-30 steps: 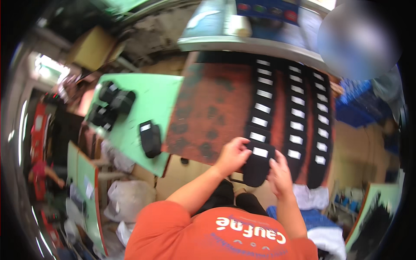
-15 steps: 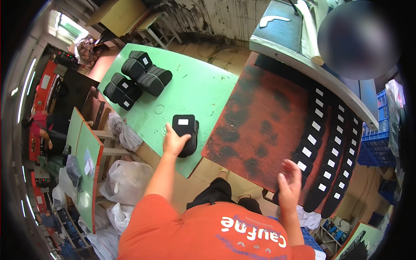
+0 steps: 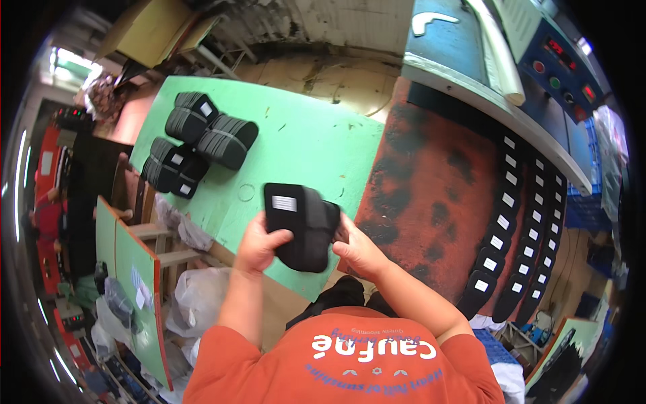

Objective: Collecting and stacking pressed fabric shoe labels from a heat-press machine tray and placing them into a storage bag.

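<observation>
So the person's left hand (image 3: 257, 246) is clamped on a stack of black pads (image 3: 303, 232), thumb over the top one (white label (image 3: 283, 203) and all), right hand (image 3: 358, 248) gripping the opposite side. It's above the green table (image 3: 316, 141); more black bundles (image 3: 227, 141) sit beyond the left hand.

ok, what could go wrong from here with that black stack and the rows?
1. Pieces might slip from the black stack: it looks staggered between the left hand and right hand.
2. The right elbow could knock the labelled rows, whose near ends lie by the red-brown table's edge.
</observation>
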A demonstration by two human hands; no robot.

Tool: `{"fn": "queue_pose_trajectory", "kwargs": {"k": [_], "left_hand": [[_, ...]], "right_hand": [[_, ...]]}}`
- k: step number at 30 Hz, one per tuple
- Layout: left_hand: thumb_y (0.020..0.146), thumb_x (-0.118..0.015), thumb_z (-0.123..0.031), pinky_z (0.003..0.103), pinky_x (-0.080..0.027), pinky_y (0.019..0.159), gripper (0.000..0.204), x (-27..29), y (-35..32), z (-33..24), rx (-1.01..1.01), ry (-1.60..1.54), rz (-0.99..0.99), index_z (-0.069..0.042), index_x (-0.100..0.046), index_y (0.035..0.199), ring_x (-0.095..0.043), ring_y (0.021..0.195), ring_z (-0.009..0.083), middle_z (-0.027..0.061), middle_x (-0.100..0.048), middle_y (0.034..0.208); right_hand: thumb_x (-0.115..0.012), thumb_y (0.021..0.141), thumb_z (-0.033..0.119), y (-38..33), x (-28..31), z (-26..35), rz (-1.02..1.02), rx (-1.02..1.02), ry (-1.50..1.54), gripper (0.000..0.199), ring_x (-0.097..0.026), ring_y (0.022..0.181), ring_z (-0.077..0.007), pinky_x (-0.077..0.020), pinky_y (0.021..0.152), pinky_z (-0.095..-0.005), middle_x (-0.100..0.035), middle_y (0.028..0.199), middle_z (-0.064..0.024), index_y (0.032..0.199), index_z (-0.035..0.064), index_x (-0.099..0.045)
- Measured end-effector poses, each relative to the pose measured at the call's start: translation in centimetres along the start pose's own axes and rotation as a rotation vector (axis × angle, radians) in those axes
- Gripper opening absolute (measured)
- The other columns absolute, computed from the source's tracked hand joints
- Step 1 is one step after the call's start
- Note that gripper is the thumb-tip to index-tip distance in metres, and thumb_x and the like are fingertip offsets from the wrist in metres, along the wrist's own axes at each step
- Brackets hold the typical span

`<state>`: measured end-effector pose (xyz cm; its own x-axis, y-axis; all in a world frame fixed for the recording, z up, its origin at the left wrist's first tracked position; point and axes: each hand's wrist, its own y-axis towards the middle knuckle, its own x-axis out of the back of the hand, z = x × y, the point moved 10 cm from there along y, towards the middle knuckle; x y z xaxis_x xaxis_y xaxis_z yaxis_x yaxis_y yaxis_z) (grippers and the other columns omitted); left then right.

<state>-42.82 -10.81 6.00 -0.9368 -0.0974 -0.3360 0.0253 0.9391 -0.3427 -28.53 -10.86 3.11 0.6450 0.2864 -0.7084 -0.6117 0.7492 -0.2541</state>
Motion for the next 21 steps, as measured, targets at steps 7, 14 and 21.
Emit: {"fn": "queue_pose_trajectory", "kwargs": {"k": [7,14,21], "left_hand": [[0.077,-0.069,-0.013,0.034,-0.043,0.081,0.052,-17.3,3.2,-4.0,-0.816,1.385,-0.151,0.004,-0.047,0.121,-0.054,0.091,0.0234,0.0152,-0.053,0.104],[0.079,-0.064,-0.004,0.024,-0.045,0.058,0.012,-26.1,10.4,1.4,-0.504,0.542,0.121,0.004,-0.059,0.088,-0.053,0.064,0.0091,0.0039,-0.06,0.074],[0.079,-0.065,-0.012,0.026,-0.045,0.066,0.026,-31.2,27.4,8.6,-0.248,0.513,0.087,0.009,-0.06,0.093,-0.055,0.071,0.012,0.0088,-0.063,0.078]], "right_hand": [[-0.065,0.081,0.025,-3.3,7.8,7.6,-0.111,0.21,0.481,0.055,-0.057,0.103,-0.0208,-0.0473,0.09,-0.0349,-0.055,0.116,-0.0103,0.125,0.002,-0.042],[-0.06,0.082,0.019,-12.3,17.1,11.8,-0.392,0.446,0.677,0.055,-0.053,0.111,-0.0278,-0.0428,0.096,-0.0416,-0.051,0.122,-0.0159,0.127,-0.0023,-0.039],[-0.066,0.077,0.013,-19.6,22.7,15.6,-0.514,0.659,0.601,0.057,-0.052,0.112,-0.0273,-0.0422,0.096,-0.0412,-0.052,0.121,-0.0132,0.127,0.0,-0.042]]}}
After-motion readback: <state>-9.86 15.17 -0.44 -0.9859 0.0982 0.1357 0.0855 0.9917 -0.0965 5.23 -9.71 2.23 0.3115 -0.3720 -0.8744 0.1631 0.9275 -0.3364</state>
